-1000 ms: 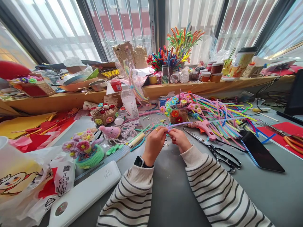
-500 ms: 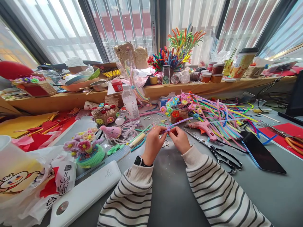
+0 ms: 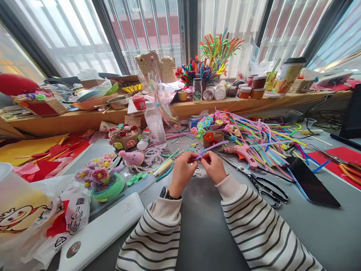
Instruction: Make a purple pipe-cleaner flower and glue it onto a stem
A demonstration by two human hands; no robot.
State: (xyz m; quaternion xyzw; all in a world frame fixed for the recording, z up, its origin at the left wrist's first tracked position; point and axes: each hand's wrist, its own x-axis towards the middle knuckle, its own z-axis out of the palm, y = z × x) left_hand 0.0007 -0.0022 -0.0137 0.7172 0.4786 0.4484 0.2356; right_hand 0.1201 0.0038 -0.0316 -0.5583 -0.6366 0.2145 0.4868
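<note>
Between my fingertips, over the middle of the grey table, is a purple pipe cleaner (image 3: 213, 146), its free end pointing up and right. My left hand (image 3: 183, 169) pinches it from the left, a dark watch at that wrist. From the right, my right hand (image 3: 213, 166) pinches the same pipe cleaner, and the fingertips nearly meet. The part between the fingers is small and partly hidden. Just under the hands lie small silver rings (image 3: 197, 171). To the right of my right hand are black-handled scissors (image 3: 261, 184) and a pink glue gun (image 3: 242, 152).
A heap of coloured pipe cleaners (image 3: 265, 143) and a phone (image 3: 313, 182) lie to the right. Flower baskets (image 3: 125, 137) and a clear bottle (image 3: 155, 128) stand behind. At left are a green-based flower pot (image 3: 108, 188), a long white case (image 3: 104, 233) and a plastic bag (image 3: 75, 214).
My hands stay almost in place, with the fingers shifting slightly on the purple pipe cleaner. Its free end has tilted very little.
</note>
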